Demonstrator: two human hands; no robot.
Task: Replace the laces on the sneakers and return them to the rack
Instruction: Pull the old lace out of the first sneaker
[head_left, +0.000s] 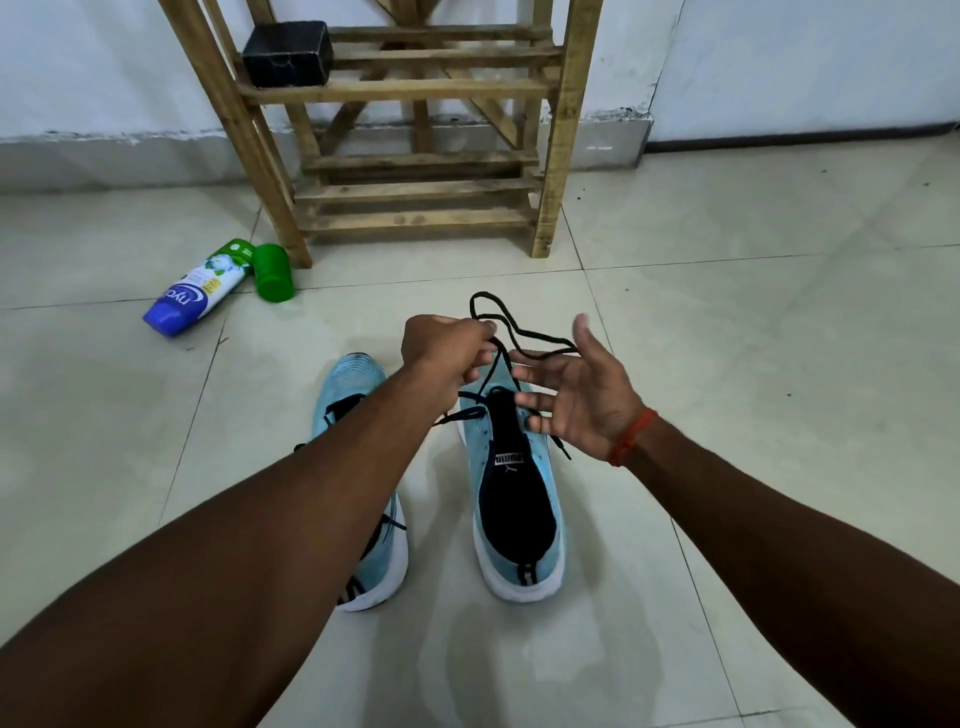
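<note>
Sky-blue left sneaker (353, 379) and right sneaker (511, 493), white-soled with black linings, on pale greyish floor tiles (727, 312). The lace (524, 332) is black. Behind are a tan wooden rack (415, 88), a black box (287, 54), a blue, white and green bottle (200, 291) and a bright green container (274, 273). A red-orange thread (631, 436) circles one wrist.

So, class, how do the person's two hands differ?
The left hand pinches the thin black shoelace, fingers curled; the right hand is spread open, palm showing. The right wrist wears an orange thread band; the left is bare. Both hover over the right-hand light-blue white-soled sneaker.
</note>
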